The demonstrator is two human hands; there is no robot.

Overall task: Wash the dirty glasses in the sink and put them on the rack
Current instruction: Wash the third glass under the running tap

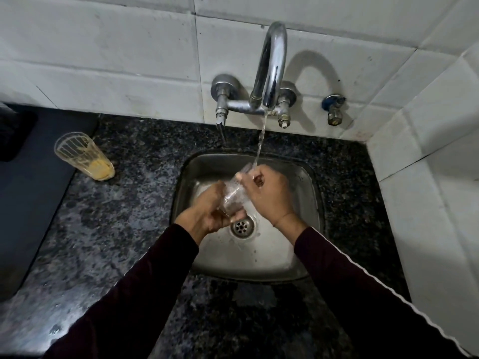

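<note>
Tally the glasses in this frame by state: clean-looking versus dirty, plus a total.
Clear glass under the tap water, held by the left hand and right hand: 1
Dirty glass with yellow residue on the counter: 1
Total: 2

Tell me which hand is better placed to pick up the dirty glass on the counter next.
The left hand, probably: the dirty glass stands on the counter left of the sink, on that hand's side.
</note>
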